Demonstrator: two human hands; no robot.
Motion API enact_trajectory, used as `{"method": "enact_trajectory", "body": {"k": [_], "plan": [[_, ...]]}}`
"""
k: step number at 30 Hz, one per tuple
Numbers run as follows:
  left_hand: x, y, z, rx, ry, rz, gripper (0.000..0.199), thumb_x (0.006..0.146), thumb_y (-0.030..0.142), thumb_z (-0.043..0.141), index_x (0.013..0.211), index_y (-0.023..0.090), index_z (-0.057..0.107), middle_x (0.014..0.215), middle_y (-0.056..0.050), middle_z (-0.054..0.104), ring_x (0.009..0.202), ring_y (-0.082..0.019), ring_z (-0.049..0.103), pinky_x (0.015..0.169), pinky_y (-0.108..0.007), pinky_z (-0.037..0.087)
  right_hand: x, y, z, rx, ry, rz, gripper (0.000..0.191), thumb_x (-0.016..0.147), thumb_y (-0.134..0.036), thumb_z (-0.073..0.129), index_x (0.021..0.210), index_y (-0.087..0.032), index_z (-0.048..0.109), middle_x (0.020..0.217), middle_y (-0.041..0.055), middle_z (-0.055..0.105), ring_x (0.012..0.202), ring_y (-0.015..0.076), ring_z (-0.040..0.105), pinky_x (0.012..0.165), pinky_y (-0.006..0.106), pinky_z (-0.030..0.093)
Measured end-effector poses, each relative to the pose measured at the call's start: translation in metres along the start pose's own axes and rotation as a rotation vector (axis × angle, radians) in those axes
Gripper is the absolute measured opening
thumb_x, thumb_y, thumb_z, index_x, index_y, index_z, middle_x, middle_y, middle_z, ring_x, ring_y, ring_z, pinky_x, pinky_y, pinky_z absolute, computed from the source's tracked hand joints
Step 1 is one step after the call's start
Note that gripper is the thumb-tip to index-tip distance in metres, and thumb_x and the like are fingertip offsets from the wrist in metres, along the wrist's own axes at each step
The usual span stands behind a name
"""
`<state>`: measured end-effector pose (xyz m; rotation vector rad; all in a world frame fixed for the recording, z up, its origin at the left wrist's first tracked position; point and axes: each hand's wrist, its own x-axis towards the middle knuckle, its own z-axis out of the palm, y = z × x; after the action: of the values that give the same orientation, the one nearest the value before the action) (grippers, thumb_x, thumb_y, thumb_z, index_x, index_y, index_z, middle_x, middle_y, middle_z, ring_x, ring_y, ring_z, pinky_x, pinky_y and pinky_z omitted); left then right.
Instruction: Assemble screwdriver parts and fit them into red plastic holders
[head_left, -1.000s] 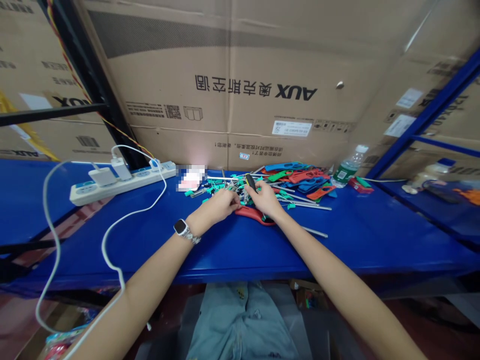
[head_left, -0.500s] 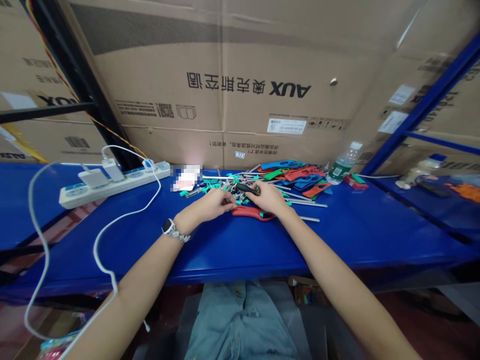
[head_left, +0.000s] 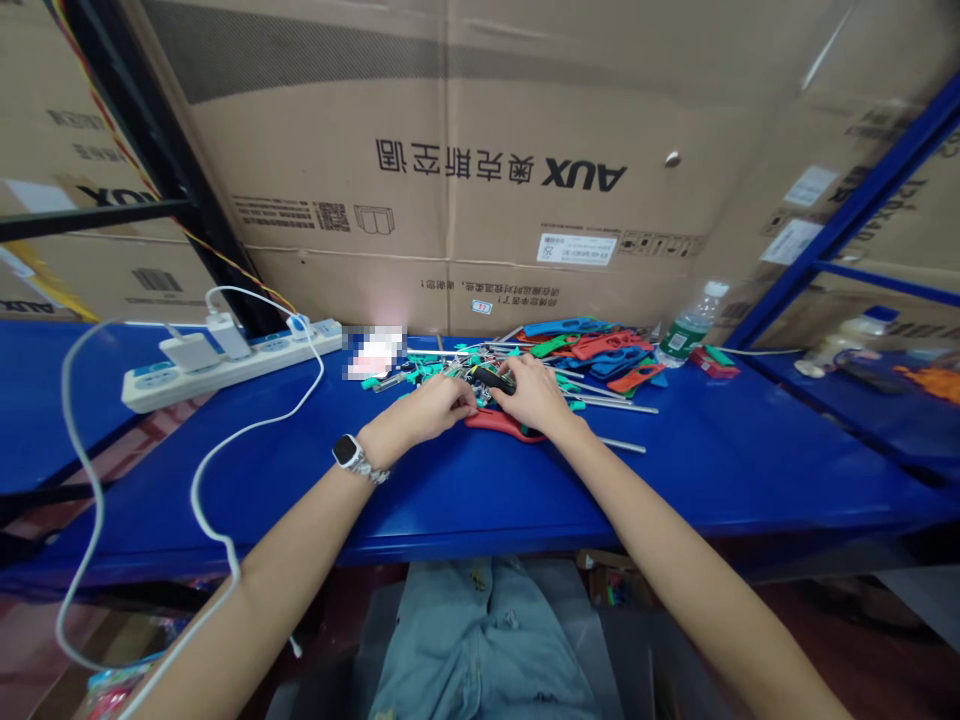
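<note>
My right hand (head_left: 538, 398) is closed around the black handle of a screwdriver (head_left: 491, 379), held slanted; its tip is hidden. Under that hand lies a curved red plastic casing (head_left: 495, 422), shaped like a long lighter's handle, on the blue table. The fingers of my left hand (head_left: 435, 408) are pinched at the casing's left end; any small part between them is hidden. Just behind both hands spreads a pile of turquoise parts (head_left: 427, 372) and small metal pieces. Several thin metal tubes (head_left: 619, 405) stick out of it to the right.
Blue, red and green plastic casings (head_left: 611, 345) are heaped behind on the right, beside a water bottle (head_left: 686, 330). A power strip (head_left: 262, 352) with white plugs stands left; its white cable (head_left: 196, 490) loops past my left forearm. A cardboard box (head_left: 480, 220) backs the blue table (head_left: 480, 500).
My left wrist has turned slightly and shifted a little to the right. Both hands stay at the red casing, and the screwdriver is still in my right hand. The view has shifted slightly.
</note>
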<state>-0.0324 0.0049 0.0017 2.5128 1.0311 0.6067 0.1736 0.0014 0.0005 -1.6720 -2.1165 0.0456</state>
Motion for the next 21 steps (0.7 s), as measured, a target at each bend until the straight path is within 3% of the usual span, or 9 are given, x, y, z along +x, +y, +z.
{"method": "enact_trajectory", "body": {"k": [5,9,12,14,17,21], "plan": [[-0.001,0.005,-0.002,-0.013,0.007,-0.036,0.014,0.093,0.014,0.058,0.087,0.017,0.07,0.075,-0.003,0.07,0.065,-0.016,0.061,0.065,-0.028,0.045,0.001,0.002,0.002,0.05,0.039,-0.031,0.035,0.085,-0.033,0.07,0.117,-0.02,0.063,0.119,0.0138,0.062,0.117,0.0333,0.057,0.099,0.05,0.044],[0.0,0.005,-0.002,0.021,0.041,-0.018,0.015,0.091,0.009,0.057,0.085,0.016,0.069,0.08,-0.004,0.071,0.07,-0.017,0.063,0.07,-0.029,0.048,-0.002,-0.004,-0.004,0.094,0.109,-0.179,0.027,0.083,-0.025,0.066,0.109,-0.019,0.064,0.115,0.0126,0.062,0.115,0.0315,0.056,0.098,0.046,0.042],[0.0,0.005,-0.004,0.058,0.093,0.017,0.014,0.091,0.009,0.058,0.085,0.017,0.068,0.082,-0.005,0.07,0.073,-0.018,0.064,0.074,-0.031,0.049,-0.006,-0.009,-0.01,0.103,0.024,-0.304,0.014,0.085,-0.03,0.067,0.095,-0.02,0.065,0.106,0.0093,0.066,0.108,0.0287,0.057,0.097,0.044,0.04],[-0.001,0.005,-0.007,0.079,0.132,0.041,0.012,0.093,0.011,0.059,0.087,0.018,0.067,0.085,-0.004,0.07,0.075,-0.018,0.064,0.075,-0.031,0.05,-0.008,-0.009,-0.014,0.075,-0.062,-0.328,0.019,0.087,-0.038,0.069,0.092,-0.02,0.068,0.099,0.0079,0.068,0.104,0.0283,0.057,0.098,0.045,0.038],[-0.002,0.005,-0.011,0.1,0.191,0.072,0.009,0.096,0.014,0.059,0.091,0.018,0.066,0.088,-0.005,0.069,0.078,-0.018,0.065,0.076,-0.032,0.051,-0.008,-0.008,-0.02,0.032,-0.131,-0.313,0.023,0.088,-0.043,0.07,0.094,-0.021,0.071,0.088,0.0064,0.07,0.097,0.0276,0.058,0.094,0.043,0.037],[-0.002,0.008,-0.012,0.117,0.314,0.09,0.008,0.099,0.019,0.059,0.092,0.019,0.063,0.091,-0.005,0.067,0.084,-0.019,0.065,0.078,-0.033,0.052,-0.007,-0.009,-0.024,0.053,-0.15,-0.232,0.026,0.091,-0.045,0.066,0.092,-0.019,0.069,0.082,0.0057,0.07,0.078,0.0223,0.06,0.076,0.034,0.038]]}}
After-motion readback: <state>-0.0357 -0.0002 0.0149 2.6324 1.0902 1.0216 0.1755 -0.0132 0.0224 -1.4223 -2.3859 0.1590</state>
